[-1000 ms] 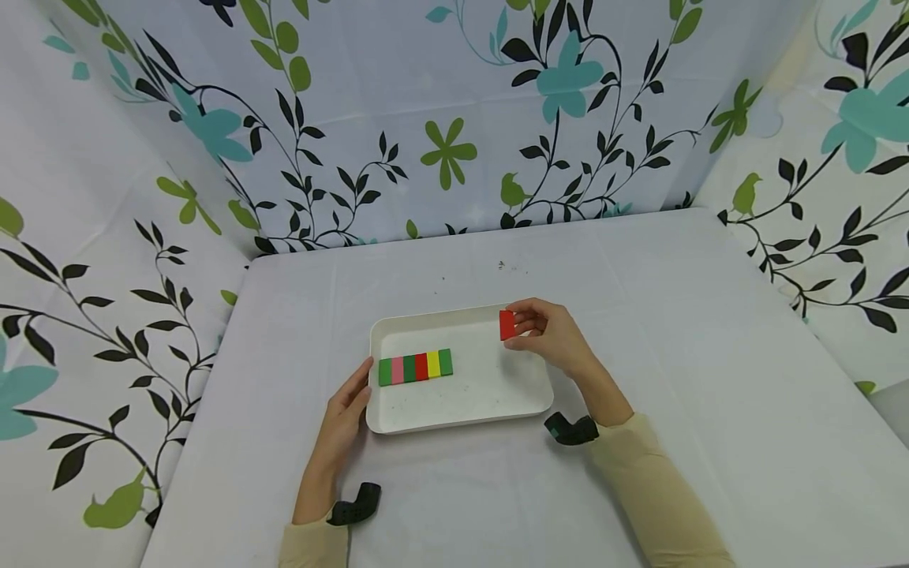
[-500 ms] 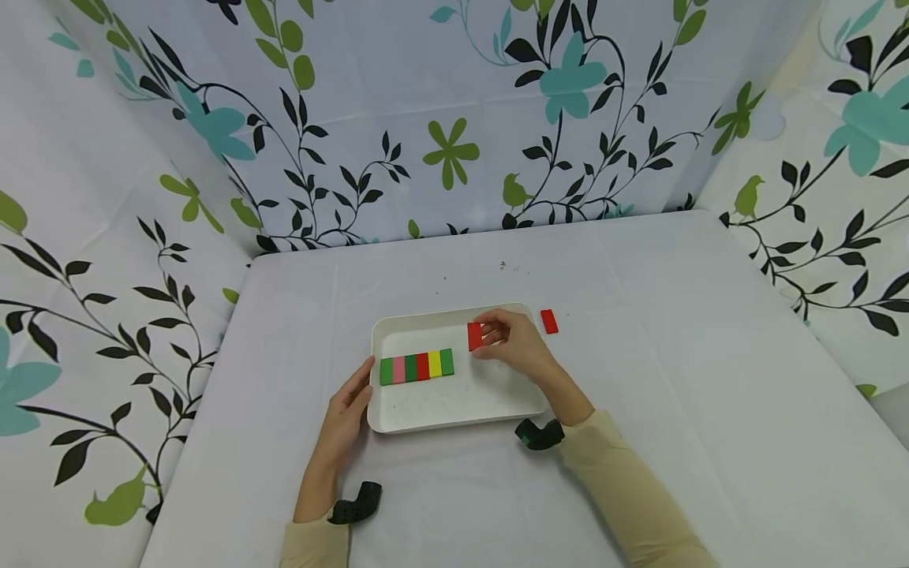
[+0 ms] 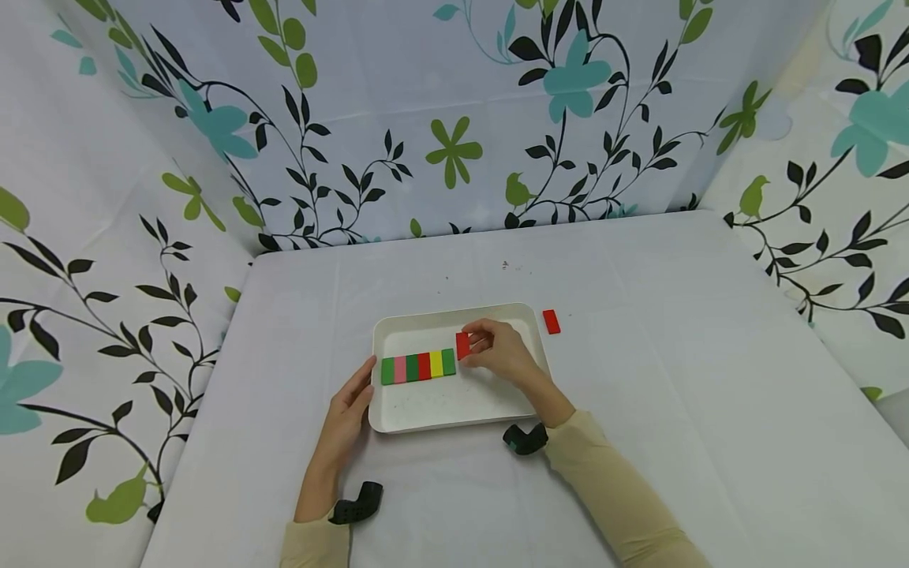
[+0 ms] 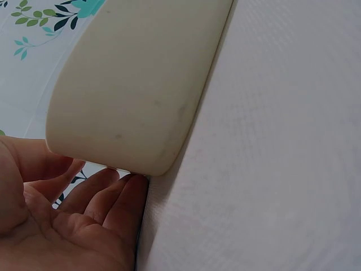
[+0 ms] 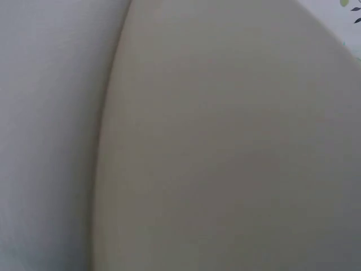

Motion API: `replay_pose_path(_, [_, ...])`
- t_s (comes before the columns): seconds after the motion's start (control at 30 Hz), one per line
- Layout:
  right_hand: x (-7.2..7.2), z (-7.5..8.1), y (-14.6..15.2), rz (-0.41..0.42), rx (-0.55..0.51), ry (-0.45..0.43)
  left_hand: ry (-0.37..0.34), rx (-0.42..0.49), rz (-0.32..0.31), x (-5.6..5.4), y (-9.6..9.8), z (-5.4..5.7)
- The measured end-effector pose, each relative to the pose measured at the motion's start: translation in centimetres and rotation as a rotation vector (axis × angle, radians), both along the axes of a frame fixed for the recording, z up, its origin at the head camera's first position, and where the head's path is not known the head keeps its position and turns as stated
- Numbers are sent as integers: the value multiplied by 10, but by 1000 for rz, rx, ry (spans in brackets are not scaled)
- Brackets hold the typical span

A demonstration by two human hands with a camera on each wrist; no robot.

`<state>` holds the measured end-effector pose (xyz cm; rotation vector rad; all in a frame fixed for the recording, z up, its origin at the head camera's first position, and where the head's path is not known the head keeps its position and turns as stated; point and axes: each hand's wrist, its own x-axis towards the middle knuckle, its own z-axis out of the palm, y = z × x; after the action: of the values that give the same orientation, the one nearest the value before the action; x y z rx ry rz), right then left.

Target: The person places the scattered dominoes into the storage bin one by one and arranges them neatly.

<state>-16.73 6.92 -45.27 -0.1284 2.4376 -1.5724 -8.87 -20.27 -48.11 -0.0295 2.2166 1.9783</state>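
In the head view, a white tray (image 3: 419, 414) lies on the table. Flat coloured tiles form a row inside it: green, pink, dark green, red, yellow and a green tile (image 3: 448, 362) at the right end. My right hand (image 3: 503, 352) pinches a red tile (image 3: 463, 345) between thumb and fingers, just right of that end; whether it touches the tray floor, I cannot tell. My left hand (image 3: 344, 416) rests fingers and thumb against the tray's left end. In the left wrist view, the left fingertips (image 4: 128, 183) touch the tray's outer wall (image 4: 130, 96).
Another red tile (image 3: 551, 322) lies on the white cloth beyond the tray's right end. Small dark specks (image 3: 505, 266) dot the cloth behind the tray. Patterned curtains (image 3: 454, 150) surround the table. The right wrist view is filled by the blurred tray wall (image 5: 225, 141).
My right hand has carried the red tile leftward across the tray to the row's right end, uncovering the other red tile outside. The left hand has stayed at the tray's left end.
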Motion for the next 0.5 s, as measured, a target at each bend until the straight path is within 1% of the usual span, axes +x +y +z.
replay_pose_path(0.13, [1,-3,-2,-9,10,-12,3,-4,1,0,0,0])
replay_pose_path(0.5, [1,-6,-7,11,67,-11,4,-7,-1,-1,0,0])
